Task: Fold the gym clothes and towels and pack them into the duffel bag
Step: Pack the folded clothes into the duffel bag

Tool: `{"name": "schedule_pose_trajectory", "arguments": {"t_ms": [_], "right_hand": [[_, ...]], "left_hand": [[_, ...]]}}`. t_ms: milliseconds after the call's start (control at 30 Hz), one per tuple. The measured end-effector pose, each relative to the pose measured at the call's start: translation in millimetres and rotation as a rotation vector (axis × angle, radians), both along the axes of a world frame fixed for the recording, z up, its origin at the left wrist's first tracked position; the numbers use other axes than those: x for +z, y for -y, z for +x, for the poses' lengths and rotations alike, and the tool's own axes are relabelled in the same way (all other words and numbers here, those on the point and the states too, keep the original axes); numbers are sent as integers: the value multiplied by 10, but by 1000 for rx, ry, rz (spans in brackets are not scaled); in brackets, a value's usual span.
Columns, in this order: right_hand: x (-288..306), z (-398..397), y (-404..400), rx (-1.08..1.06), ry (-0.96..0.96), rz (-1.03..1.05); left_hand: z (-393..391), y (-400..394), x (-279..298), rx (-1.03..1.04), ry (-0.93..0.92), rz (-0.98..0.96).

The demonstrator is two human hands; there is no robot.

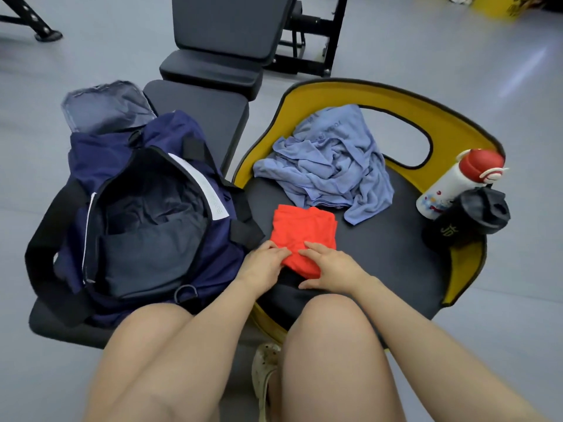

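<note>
Both hands lie flat, fingers spread: my left hand (pixel 265 259) and right hand (pixel 330 264) press the near edge of the folded shirt (pixel 304 236) on the seat (pixel 380 254). The bag (pixel 146 214) gapes open just left; the towel (pixel 329 166) lies unfolded beyond. Advice: grip both near corners, lift level, keep folds shut.

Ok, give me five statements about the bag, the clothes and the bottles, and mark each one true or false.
1. The navy duffel bag is zipped shut. False: it lies wide open.
2. Both hands, left and right, rest on the folded orange-red garment. True.
3. The light blue towel is neatly folded. False: it lies crumpled.
4. The white bottle with a red cap lies beside a black bottle. True.
5. The orange-red garment is inside the bag. False: it sits on the black seat pad.
</note>
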State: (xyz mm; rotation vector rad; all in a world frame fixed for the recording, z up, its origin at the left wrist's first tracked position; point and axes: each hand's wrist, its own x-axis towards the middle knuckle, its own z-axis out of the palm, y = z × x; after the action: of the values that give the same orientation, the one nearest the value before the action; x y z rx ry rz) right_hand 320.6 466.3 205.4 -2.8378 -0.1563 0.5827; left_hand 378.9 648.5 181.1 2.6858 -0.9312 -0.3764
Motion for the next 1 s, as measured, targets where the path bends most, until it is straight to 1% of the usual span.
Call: {"name": "schedule_pose_trajectory", "arguments": {"t_ms": [100,200,300,367,433,500,567,600,667,733,833,933,1000], "right_hand": [[36,-18,-30,27,72,-54],[31,-10,-7,173,302,-149],[0,-34,-17,139,376,-136],[29,-41,-61,90,348,-68],[62,-5,-22,22,214,-9],[132,63,39,-77,72,104],[184,126,108,-194,-12,218],[191,149,135,-243,-51,263],[156,185,171,-311,-108,311],[121,232,184,-349,-124,321],[89,302,203,-382,-100,320],[68,338,200,-391,-52,314],[49,372,186,-438,-38,319]], "left_hand": [[6,39,44,47,-45,-31],[22,58,71,72,-116,-28],[56,45,122,170,-180,-86],[75,33,148,220,-241,-123],[76,24,171,240,-298,-149],[67,10,184,280,-356,-253],[66,-7,187,331,-437,-396],[66,-15,187,337,-476,-431],[85,-30,143,318,-519,-432],[120,-35,90,328,-523,-426],[150,6,59,387,-514,-421],[147,92,33,485,-525,-438],[133,151,22,563,-526,-419]]}}
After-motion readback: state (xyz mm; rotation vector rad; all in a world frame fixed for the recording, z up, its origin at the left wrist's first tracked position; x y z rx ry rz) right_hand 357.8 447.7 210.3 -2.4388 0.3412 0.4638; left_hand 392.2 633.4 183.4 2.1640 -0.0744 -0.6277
